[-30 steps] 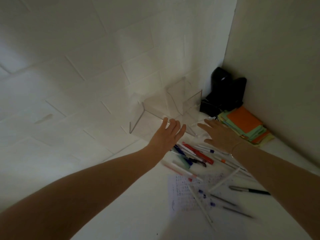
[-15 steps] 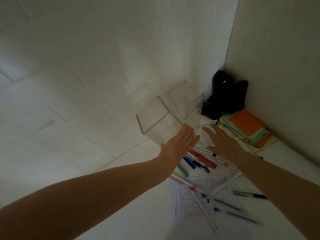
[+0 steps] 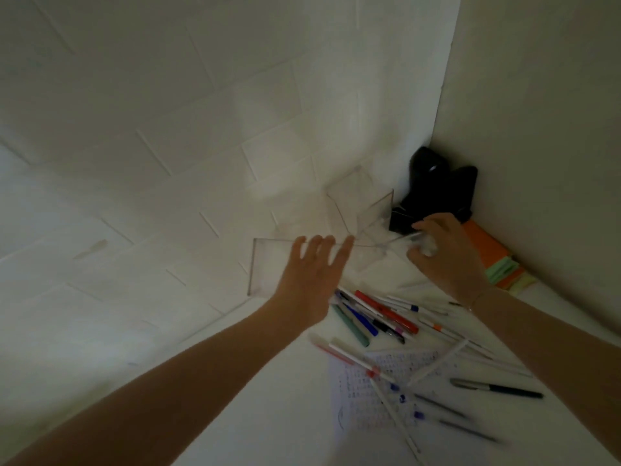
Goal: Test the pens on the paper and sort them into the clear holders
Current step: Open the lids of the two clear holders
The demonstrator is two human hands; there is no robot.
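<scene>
Both arms reach toward the corner of the white table (image 3: 268, 415). The left hand (image 3: 311, 280) has straight, spread fingers laid against the near clear acrylic holder (image 3: 265, 264), which stands against the tiled wall. The right hand (image 3: 443, 253) curls its fingers on the far clear holder (image 3: 373, 210) beside a black object (image 3: 437, 193); blur makes that grip look like a hold, though not certainly. A loose pile of coloured pens (image 3: 379, 314) lies just below the hands, above the scribbled white paper (image 3: 373, 398). Stacked orange and green sticky notes (image 3: 497, 260) sit by the right wall.
</scene>
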